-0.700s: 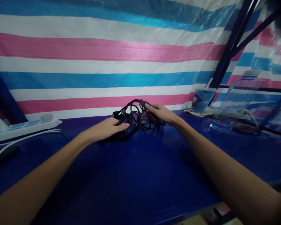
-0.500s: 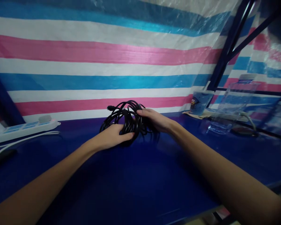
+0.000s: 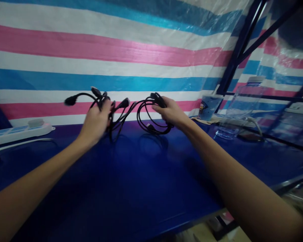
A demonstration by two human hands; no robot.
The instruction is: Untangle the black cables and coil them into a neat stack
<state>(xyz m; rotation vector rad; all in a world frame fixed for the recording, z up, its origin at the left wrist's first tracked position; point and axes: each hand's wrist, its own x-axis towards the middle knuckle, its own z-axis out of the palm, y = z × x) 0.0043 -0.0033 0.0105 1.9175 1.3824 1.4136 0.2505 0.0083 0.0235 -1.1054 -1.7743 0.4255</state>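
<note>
Black cables hang between my two hands, just above the blue table (image 3: 131, 174). On the left, my left hand (image 3: 97, 119) is closed round a bunch of black cables (image 3: 116, 121), with several plug ends sticking out above and beside the fingers. To the right, my right hand (image 3: 170, 111) grips a looped black cable (image 3: 139, 116) at its upper right side. A small connector (image 3: 150, 127) shows near the bottom of that loop. Strands run across from one bunch to the other; whether they are tangled or one length, I cannot tell.
A white power strip (image 3: 20, 134) with a white cord lies at the left. Toward the right back stand a blue patterned cup (image 3: 209, 107) and a clear plastic bottle (image 3: 242, 107). Striped plastic sheeting (image 3: 116, 60) rises behind the table, beside a dark metal frame (image 3: 238, 58).
The single coiled heap of cables has been lifted and pulled apart into two bunches. My left hand has moved left and up, my right hand slightly up.
</note>
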